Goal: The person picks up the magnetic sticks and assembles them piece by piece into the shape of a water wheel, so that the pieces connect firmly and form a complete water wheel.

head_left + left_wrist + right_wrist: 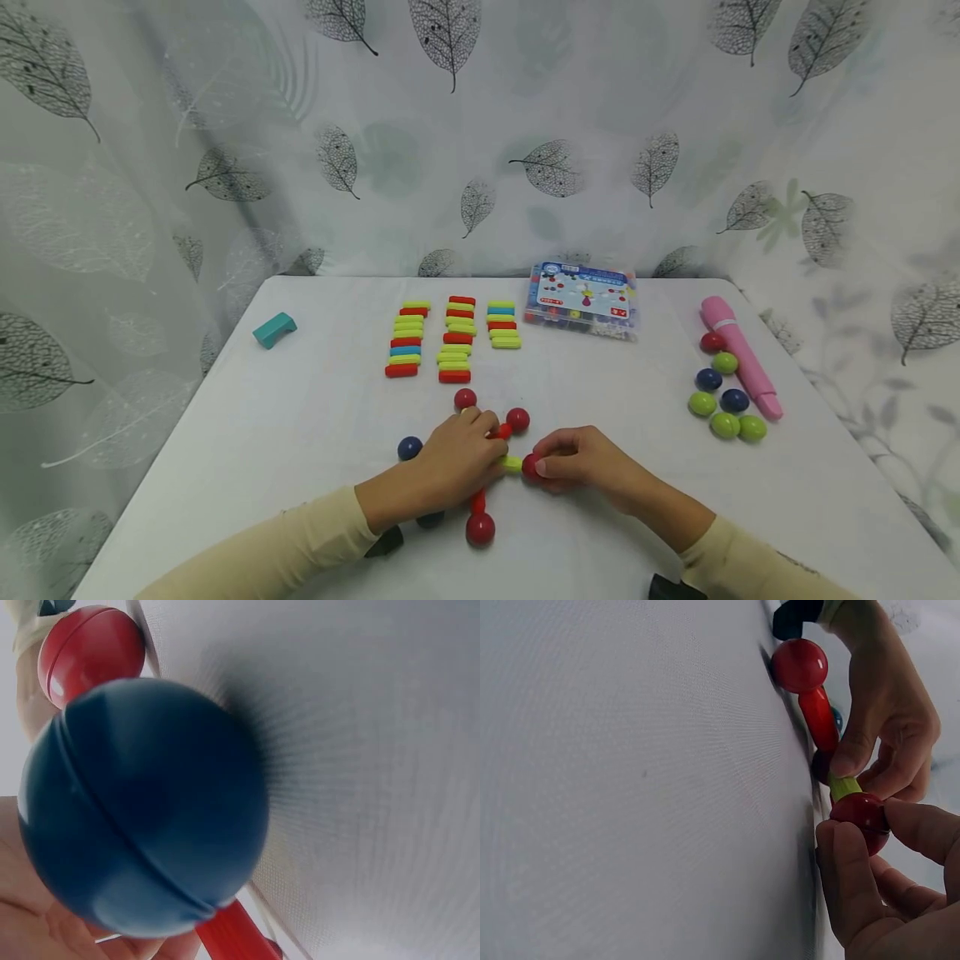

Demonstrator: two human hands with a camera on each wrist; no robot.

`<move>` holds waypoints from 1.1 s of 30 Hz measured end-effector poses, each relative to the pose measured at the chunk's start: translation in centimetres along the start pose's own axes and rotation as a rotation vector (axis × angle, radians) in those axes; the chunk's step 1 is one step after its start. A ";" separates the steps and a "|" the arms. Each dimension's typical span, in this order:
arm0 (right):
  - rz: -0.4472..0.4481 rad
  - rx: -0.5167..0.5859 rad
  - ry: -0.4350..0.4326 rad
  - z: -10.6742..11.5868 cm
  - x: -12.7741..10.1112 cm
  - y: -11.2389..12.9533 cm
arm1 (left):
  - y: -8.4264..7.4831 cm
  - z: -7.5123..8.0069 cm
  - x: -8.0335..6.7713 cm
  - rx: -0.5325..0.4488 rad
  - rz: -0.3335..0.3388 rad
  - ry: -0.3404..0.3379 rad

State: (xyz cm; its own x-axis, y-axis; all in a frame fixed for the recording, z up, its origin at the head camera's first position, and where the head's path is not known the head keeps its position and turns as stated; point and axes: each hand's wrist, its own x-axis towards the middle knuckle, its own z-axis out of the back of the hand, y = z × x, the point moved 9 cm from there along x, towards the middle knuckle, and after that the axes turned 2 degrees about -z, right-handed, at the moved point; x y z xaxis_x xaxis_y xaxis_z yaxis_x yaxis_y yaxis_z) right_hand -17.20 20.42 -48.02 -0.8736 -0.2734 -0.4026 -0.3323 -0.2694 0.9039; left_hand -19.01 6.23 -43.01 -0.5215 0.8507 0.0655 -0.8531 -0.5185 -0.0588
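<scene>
Both forearms enter from bottom edge of head view, cream sleeves to wrists, converging at lower centre. Left hand (457, 461) palm down, fingers curled, fingertips pressing down. Right hand (581, 460) just right of it, thumb and fingers (845, 859) pinching inward. Hands nearly touching.

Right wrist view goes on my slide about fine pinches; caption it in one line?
Right hand pinches a glossy red ball onto a short green rod steadied by the left hand.
</scene>
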 end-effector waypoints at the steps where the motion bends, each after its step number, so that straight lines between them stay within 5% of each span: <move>1: 0.000 0.004 0.001 -0.1 0.0 0.0 | 0.0 0.0 0.0 0.002 0.001 -0.002; 11: 0.008 -0.022 -0.003 -0.1 0.1 -0.2 | 0.5 0.1 -0.5 -0.059 0.024 0.012; 25: 0.019 -0.153 -0.013 -0.1 0.2 -0.3 | 5.6 2.1 -5.2 -0.187 0.246 -0.047; 33: 0.012 -0.167 -0.005 -0.2 0.4 -0.2 | 7.0 1.6 -6.2 -0.173 0.280 0.015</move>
State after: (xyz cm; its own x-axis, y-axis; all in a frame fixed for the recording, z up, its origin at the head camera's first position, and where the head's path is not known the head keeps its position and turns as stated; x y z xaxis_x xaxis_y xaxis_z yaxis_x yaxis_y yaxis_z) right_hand -17.40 20.19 -48.43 -0.8790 -0.2727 -0.3912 -0.2590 -0.4157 0.8718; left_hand -21.78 -2.80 -42.19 -0.7338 0.6793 0.0078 -0.6607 -0.7109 -0.2411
